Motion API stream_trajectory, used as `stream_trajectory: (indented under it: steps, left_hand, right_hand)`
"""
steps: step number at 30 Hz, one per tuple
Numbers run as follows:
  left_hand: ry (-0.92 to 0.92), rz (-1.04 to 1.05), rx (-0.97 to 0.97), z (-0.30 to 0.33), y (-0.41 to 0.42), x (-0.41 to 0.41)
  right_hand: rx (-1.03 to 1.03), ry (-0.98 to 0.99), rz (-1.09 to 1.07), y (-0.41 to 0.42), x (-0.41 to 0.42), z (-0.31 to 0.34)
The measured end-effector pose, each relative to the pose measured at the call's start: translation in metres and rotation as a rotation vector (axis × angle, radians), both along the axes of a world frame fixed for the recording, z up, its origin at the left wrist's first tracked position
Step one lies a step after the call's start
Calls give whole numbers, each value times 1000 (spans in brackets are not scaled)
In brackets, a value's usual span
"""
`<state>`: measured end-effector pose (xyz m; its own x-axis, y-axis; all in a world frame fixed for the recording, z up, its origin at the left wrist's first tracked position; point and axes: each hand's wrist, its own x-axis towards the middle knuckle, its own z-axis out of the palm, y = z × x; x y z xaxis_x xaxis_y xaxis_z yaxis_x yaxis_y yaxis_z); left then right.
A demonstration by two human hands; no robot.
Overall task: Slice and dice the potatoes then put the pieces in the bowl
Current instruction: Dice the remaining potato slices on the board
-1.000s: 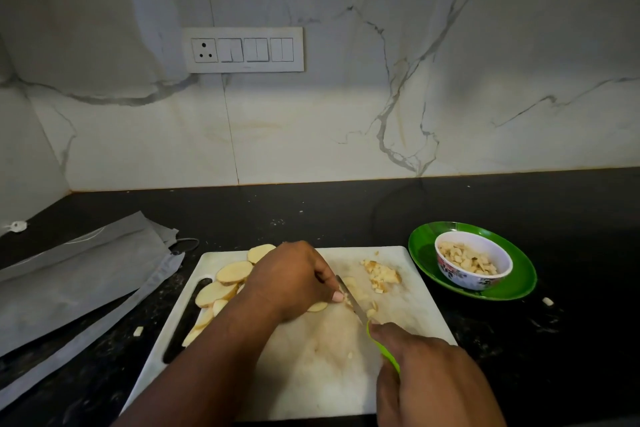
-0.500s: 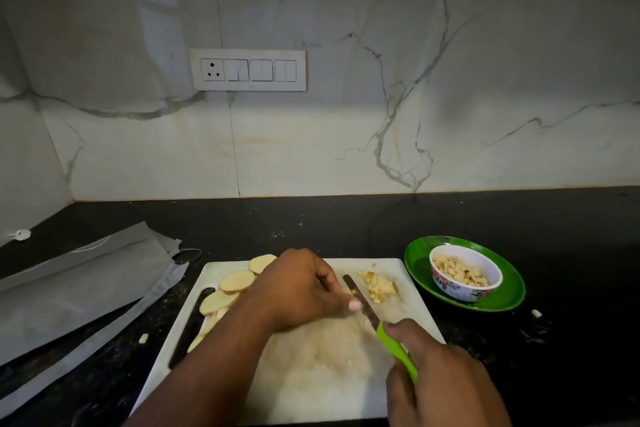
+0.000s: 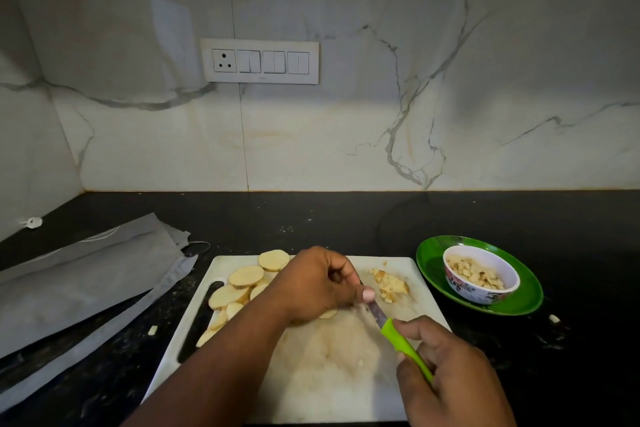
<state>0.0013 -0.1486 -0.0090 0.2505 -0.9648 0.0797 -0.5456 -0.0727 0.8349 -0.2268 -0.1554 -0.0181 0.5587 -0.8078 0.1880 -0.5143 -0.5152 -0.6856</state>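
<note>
A potato slice (image 3: 327,314) was pinned on the board (image 3: 329,374) by the curled left hand (image 3: 313,282); a knife (image 3: 401,340) was gripped by the right hand (image 3: 446,374), w/ diced pcs (image 3: 389,282) just beyond, bowl (image 3: 481,274) to its right.

head-worn view, looking down, close over cutting board (image 3: 311,374)

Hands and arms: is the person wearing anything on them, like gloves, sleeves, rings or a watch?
No. The left hand and right hand are bare, with no gloves. No ring shows on the fingers, and no watch or bracelet shows at the left wrist. The left forearm is bare too, with no sleeve in view. The right wrist is mostly out of frame.
</note>
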Motion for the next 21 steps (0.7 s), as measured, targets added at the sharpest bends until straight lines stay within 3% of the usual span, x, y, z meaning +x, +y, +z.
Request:
stream_trajectory:
  steps: [5, 9, 14, 21]
  left_hand:
    - [54, 8, 35, -4, -5, 7]
    - [96, -6, 20, -5, -4, 8]
    - [94, 132, -63, -5, -4, 3]
    - [138, 105, -55, -2, -3, 7]
  right_hand:
    - [46, -130, 19, -2, 1, -10]
    - [42, -152, 13, -4, 0, -15]
    - [-44, -163, 0, 5, -1, -14]
    - [-94, -150, -55, 7, -3, -12]
